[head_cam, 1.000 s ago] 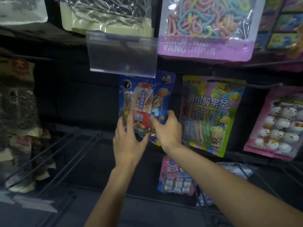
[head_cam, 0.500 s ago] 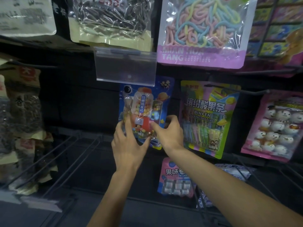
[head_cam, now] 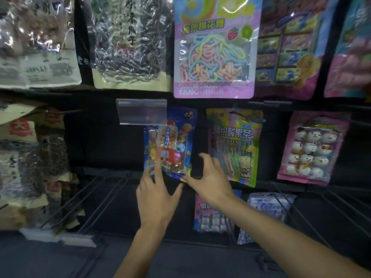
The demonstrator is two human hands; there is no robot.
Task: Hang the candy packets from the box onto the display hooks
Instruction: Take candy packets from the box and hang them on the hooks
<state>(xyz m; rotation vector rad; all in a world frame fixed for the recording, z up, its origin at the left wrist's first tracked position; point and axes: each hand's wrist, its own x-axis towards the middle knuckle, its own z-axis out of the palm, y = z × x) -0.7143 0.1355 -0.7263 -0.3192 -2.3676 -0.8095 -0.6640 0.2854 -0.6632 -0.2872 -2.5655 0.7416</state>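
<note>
Glossy blue plastic candy packet [head_cam: 170, 143] hangs upright, long axis vertical; left hand [head_cam: 158, 195] touches it flat-fingered, right hand [head_cam: 212, 177] splayed beside it.

bare forearms [head_cam: 138, 251]; bare left grip [head_cam: 158, 197], right grip [head_cam: 212, 181]

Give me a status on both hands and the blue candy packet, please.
Left hand open, fingertips on blue candy packet. Right hand open beside its lower corner. Packet hangs below clear label holder; nothing blocking.
</note>
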